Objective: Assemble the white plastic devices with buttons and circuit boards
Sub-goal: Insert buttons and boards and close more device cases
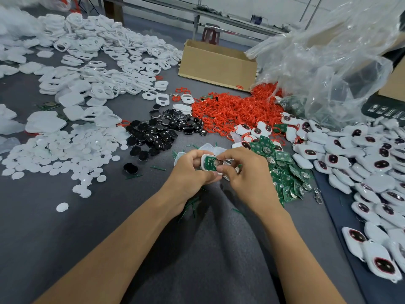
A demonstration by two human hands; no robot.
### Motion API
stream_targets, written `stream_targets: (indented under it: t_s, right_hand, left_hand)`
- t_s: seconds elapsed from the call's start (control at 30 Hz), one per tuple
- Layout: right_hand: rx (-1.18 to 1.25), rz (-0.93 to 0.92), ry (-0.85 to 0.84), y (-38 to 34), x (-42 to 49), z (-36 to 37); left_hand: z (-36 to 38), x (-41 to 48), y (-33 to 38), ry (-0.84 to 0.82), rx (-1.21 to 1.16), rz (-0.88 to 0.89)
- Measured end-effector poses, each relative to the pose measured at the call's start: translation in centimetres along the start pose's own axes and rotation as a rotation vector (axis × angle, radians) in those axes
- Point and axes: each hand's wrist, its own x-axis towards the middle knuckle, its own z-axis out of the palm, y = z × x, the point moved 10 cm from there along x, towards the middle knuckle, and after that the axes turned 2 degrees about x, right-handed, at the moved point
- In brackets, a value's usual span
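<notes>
Everywhere, white shells (98, 40) and red rings (230, 109) litter grey cloth (65, 238).

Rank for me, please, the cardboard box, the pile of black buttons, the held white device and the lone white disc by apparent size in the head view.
1. cardboard box, though farthest away.
2. pile of black buttons.
3. white device, partly covered by the left hand and right hand.
4. lone white disc.
</notes>
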Motion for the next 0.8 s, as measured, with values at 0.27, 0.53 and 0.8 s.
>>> stream_targets:
  t_s: [0.27, 0.53, 0.8]
  right_hand:
    - [0.001, -0.006, -0.008, -0.23, -0.05, 0.13]
    - [-0.003, -0.008, -0.008, -0.28, -0.02, 0.15]
    - [0.011, 0.001, 0.002, -0.07, 0.02, 0.17]
  left_hand:
    - [0.06, -0.02, -0.01, -0.007, -0.001, 0.011]
    - [-0.11, 0.11, -0.05, 0.002, -0.003, 0.007]
    - [-0.03, 0.06, 0.06, -0.007, -0.005, 0.015]
